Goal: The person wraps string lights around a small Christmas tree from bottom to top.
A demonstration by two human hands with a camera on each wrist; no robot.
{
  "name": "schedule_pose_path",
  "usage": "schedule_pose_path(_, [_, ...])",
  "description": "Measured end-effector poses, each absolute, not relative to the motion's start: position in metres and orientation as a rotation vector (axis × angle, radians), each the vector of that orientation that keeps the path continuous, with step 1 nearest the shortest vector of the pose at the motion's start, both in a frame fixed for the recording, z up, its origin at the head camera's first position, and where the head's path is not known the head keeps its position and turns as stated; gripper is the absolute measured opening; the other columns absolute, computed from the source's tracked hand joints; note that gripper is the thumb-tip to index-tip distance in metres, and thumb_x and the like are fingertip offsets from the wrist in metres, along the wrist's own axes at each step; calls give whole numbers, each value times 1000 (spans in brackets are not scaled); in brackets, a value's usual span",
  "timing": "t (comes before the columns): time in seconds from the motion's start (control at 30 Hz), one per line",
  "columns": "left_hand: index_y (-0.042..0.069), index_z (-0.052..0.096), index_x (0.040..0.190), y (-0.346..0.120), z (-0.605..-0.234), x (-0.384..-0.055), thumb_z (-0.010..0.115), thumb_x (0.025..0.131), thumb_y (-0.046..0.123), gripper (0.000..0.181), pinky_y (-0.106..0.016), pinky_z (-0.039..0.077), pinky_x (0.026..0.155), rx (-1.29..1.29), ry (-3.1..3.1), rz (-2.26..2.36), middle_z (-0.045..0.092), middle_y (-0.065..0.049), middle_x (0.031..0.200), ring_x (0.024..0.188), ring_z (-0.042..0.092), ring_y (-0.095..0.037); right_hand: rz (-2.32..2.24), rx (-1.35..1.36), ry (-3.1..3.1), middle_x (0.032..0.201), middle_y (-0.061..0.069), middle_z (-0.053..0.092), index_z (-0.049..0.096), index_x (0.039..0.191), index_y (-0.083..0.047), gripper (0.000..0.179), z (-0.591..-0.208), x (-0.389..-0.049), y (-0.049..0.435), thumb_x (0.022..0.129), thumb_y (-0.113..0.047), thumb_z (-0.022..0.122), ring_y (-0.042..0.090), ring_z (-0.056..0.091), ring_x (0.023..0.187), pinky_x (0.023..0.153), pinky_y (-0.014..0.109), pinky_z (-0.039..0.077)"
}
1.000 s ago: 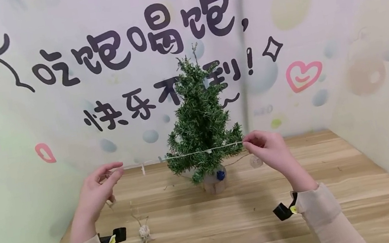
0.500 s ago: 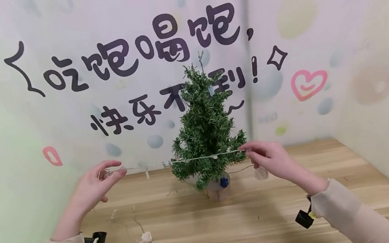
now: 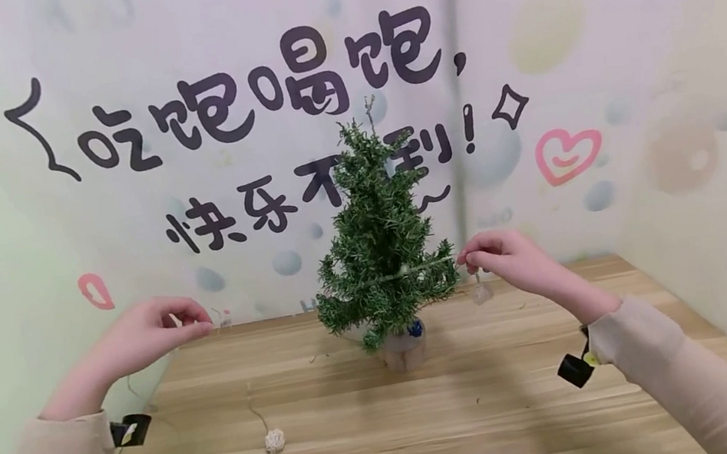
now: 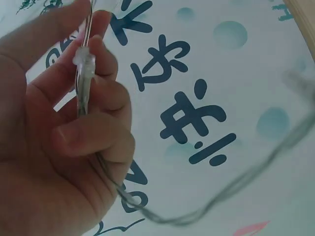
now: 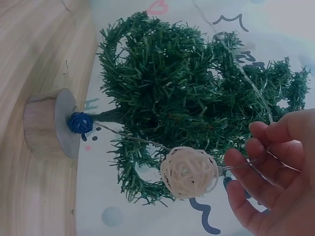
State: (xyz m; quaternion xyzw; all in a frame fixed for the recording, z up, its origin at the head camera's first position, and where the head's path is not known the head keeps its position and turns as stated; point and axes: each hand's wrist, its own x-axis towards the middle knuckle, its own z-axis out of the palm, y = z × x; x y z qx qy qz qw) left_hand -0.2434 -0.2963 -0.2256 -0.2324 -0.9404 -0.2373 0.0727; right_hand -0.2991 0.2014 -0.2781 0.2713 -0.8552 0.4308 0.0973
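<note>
In the head view a small green artificial Christmas tree (image 3: 381, 232) stands upright on its round wooden base (image 3: 405, 354). A thin string light wire (image 3: 378, 281) crosses in front of its lower branches. To the right of the tree, my right hand (image 3: 515, 260) pinches the wire; a pale woven ball (image 5: 189, 172) hangs from it beside the fingers. My left hand (image 3: 155, 334) is out to the left. Its curled fingers hold the string, with a clear bulb (image 4: 85, 69) lying across them in the left wrist view. A dark blue woven ball (image 5: 80, 123) sits against the base.
Another pale woven ball (image 3: 274, 440) lies on the wooden table (image 3: 381, 449) at front left, with wire trailing from it. Printed walls (image 3: 514, 4) enclose the table at the back and sides. More wire hangs below my left wrist.
My left hand has moved farther left, away from the tree. My right hand has risen slightly, and the wire in front of the tree now slants up toward it.
</note>
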Motion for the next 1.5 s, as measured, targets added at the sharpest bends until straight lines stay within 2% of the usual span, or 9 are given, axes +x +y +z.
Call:
schedule_pose_path(0.27, [17,69,85,-302,-215,-245,70,89,20,5,-26,40,58,-712,-2871,-561,62,8,78,62,50,-9,1250,833,-2557,81,4,69,71,100,-1,17,-271,-303,200,95,-15,62,23,65,76,70,28,51])
schedule_pose_path(0.47, [15,68,87,-307,-201,-240,68,90,17,4,-27,40,57,-689,-2900,-464,61,6,80,61,49,-10,1219,863,-2582,81,1,70,70,105,2,22,-271,-309,197,95,-16,62,20,67,77,74,36,55])
schedule_pose_path(0.5, [15,68,87,-307,-197,-241,67,91,17,5,-31,40,62,-677,-2890,-446,61,6,81,61,49,-10,1219,867,-2578,81,2,70,70,104,3,22,-270,-309,196,96,-15,62,21,66,77,74,36,55])
schedule_pose_path(0.7, [17,67,90,-299,-177,-243,61,95,21,9,-39,40,69,-615,-2778,-298,64,4,86,68,52,-14,1255,836,-2579,80,8,68,70,102,3,20,-264,-309,195,96,-14,60,26,65,78,73,37,55])
schedule_pose_path(0.8, [15,68,93,-293,-165,-243,60,95,21,11,-37,43,66,-599,-2719,-272,65,1,88,70,53,-16,1289,820,-2584,81,10,69,69,100,3,18,-259,-308,196,96,-12,60,28,66,79,74,39,55])
schedule_pose_path(1.03, [14,70,98,-270,-128,-244,57,94,21,14,-35,37,50,-540,-2464,-149,67,-2,88,52,49,-16,1269,786,-2575,79,10,67,68,93,2,14,-244,-310,199,94,-8,58,27,68,77,69,32,56])
schedule_pose_path(1.17, [13,70,94,-262,-117,-244,60,92,14,10,-35,34,44,-545,-2304,-68,67,-2,83,54,51,-17,1232,775,-2587,78,9,67,69,92,1,14,-241,-311,198,93,-7,57,28,68,76,68,33,56])
schedule_pose_path(1.27, [11,70,92,-261,-117,-247,62,90,11,9,-35,33,43,-552,-2222,-42,65,-3,81,58,50,-19,1219,783,-2597,78,9,68,69,90,-1,14,-241,-311,195,94,-11,59,27,68,74,67,32,56])
schedule_pose_path(1.5, [10,69,93,-264,-122,-255,60,92,11,10,-35,28,40,-525,-2107,-20,61,-5,77,48,43,-20,1120,781,-2547,73,5,68,70,81,-8,24,-244,-308,187,95,-27,64,17,65,68,66,30,54])
